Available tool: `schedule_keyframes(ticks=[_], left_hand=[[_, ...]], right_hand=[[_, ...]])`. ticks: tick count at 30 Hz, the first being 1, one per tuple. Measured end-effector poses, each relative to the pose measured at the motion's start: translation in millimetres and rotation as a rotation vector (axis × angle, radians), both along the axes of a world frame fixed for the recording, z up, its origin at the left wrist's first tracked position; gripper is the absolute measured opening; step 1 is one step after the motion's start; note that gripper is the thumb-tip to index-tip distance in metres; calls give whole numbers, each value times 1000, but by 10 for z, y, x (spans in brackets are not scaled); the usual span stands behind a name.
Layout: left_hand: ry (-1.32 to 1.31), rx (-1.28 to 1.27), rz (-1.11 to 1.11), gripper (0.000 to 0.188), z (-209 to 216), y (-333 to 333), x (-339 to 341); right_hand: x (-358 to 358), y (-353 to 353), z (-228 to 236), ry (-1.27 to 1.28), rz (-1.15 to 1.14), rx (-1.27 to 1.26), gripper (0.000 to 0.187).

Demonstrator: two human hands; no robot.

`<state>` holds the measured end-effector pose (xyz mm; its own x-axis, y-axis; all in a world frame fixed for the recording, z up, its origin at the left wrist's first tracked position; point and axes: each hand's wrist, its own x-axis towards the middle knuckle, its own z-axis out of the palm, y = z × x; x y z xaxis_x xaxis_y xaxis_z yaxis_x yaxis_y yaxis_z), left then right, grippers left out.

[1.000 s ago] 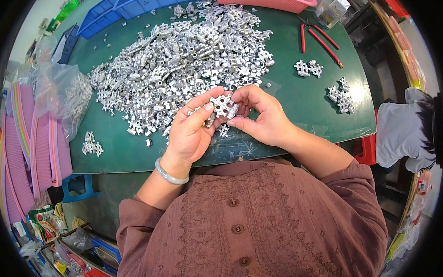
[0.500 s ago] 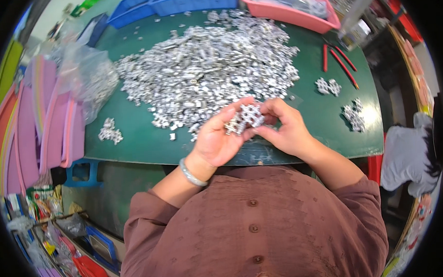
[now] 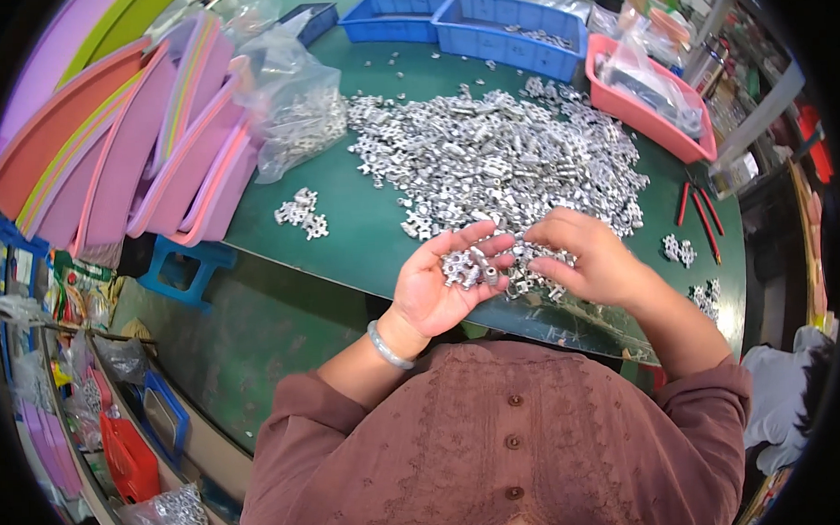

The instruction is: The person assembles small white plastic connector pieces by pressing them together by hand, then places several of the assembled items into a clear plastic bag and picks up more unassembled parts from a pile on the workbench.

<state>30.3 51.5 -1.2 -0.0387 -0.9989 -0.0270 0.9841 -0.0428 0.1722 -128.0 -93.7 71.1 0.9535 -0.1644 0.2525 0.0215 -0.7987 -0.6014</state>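
Observation:
My left hand point(image 3: 426, 295) is turned palm up with its fingers spread. A few small silvery metal parts point(image 3: 461, 270), knobby with short round stubs, rest on its palm and fingers. Close beside it, my right hand point(image 3: 591, 256) curls thumb and fingers around a cluster of similar metal parts point(image 3: 534, 270); the fingers partly hide it. Just beyond both hands spreads a large heap of loose silvery metal parts point(image 3: 509, 158) on the green table point(image 3: 336, 251). A small separate group of parts point(image 3: 302, 214) lies to the left.
Red-handled pliers point(image 3: 700, 211) and two small part groups point(image 3: 679, 251) lie at the right. Blue bins point(image 3: 509, 42) and a pink tray point(image 3: 651, 116) line the back. A clear bag of parts point(image 3: 299, 109) and stacked purple bins point(image 3: 125, 152) stand at the left.
The view has turned, so the table sits tilted and further right. My hands have moved apart; the cluster they held together now shows as separate parts in each hand.

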Motion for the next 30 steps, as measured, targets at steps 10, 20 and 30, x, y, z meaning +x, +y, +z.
schedule_keyframes(ticks=[10,20,30], left_hand=[[6,-21,360,44,-9,520,704],[-185,87,398,34,-112,635,1184],[-1464,762,1158,53,87,566,2338]], right_hand=[[1753,-339,953,-267,185,-374,10],[4264,-136,804,-29,314,-574,20],[4358,-142,-307,285,243,-719,53]])
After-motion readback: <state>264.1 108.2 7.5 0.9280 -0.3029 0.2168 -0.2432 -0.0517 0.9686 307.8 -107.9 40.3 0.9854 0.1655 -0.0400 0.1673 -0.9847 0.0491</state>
